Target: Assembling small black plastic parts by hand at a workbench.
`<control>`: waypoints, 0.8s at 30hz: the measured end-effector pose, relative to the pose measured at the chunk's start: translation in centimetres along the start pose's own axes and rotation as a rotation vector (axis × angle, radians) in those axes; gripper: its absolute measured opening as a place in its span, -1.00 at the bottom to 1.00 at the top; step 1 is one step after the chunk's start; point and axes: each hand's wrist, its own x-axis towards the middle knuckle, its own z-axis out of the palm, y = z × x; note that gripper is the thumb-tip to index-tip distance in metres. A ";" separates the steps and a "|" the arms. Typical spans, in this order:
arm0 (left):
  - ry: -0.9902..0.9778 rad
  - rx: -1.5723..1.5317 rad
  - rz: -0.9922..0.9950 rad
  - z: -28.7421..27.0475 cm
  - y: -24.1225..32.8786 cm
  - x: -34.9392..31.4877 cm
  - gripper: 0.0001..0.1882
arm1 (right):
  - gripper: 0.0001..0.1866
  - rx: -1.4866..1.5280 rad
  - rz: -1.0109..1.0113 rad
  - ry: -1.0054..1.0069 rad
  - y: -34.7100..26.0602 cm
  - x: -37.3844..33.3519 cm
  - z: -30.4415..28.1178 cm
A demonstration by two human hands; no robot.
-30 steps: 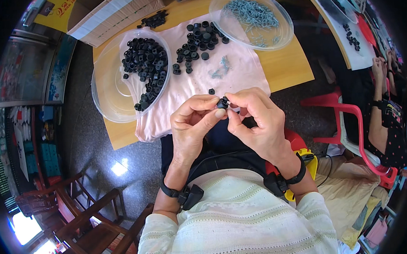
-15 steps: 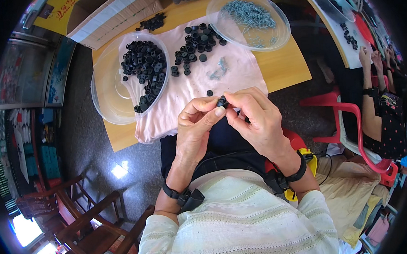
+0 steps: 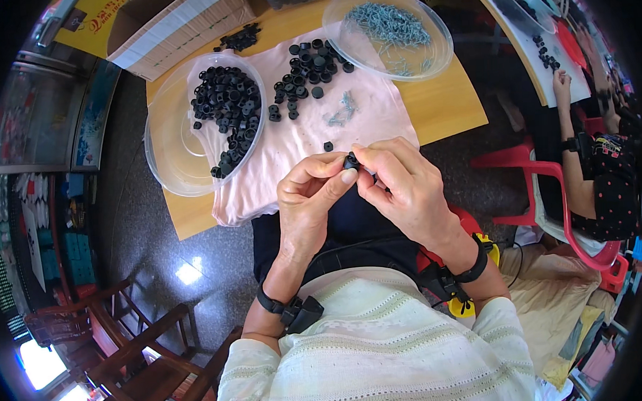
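Note:
Between both hands, over the near edge of the table, is a small round black plastic part. My left hand pinches it between thumb and fingers. From the other side, my right hand closes its thumb and forefinger at the part; whether a screw is in those fingertips I cannot make out. One loose black piece lies on the pink cloth just beyond my fingers. A little pile of silvery screws rests farther off, with a spread of black knob-like parts behind it.
A clear round tub of black parts stands at the left, and a clear tub of screws at the far right. Behind them sits a cardboard box. At the right, another person's arm reaches to a second table beside a red chair.
My hands keep almost the same pose around the black part. The view has shifted slightly. At the right, the other person's arm has moved toward the left.

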 end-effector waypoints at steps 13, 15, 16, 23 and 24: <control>0.049 -0.011 -0.087 -0.1 -1.4 0.3 -0.85 | -0.65 0.085 0.170 0.172 0.4 -2.0 2.1; 0.019 -0.101 -0.123 0.0 -0.7 0.6 -0.83 | -0.65 0.266 0.319 0.096 0.1 -1.1 1.4; 0.004 -0.093 -0.114 0.0 -0.6 0.8 -0.81 | -0.64 0.251 0.318 0.107 0.0 -0.7 1.3; 0.008 -0.041 -0.121 -1.0 -0.3 0.7 -0.86 | -0.60 0.175 0.177 0.086 0.5 0.1 1.6; 0.007 -0.082 -0.161 -1.1 -0.1 0.7 -0.87 | -0.60 0.185 0.183 0.075 0.6 0.1 1.7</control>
